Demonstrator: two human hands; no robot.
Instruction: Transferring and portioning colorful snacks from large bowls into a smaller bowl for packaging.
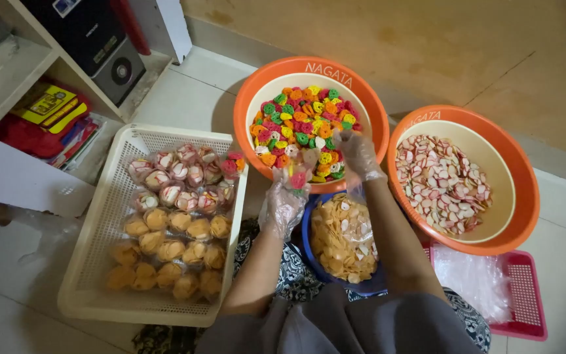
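Orange basins (250, 105), multicoloured crackers (299, 118), pink-and-white chips (443, 183), cream basket (99, 262), blue bowl (309, 249), seemingly pink tray (525, 295).

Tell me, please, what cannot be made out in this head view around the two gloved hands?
- Left hand: the small bag it holds is blurred; contents unclear beyond a red piece.
- Right hand: fingertips buried among the multicoloured crackers, grip hidden.
- Blue bowl: right side covered by the forearm.
- Pink tray: cut off by the orange basin.

Pale tiled floor (14, 288) lying under a tan wall (427, 46)

A white shelf unit (18, 72) is standing at the left, holding a black box (90, 33) and red packets (44, 124).
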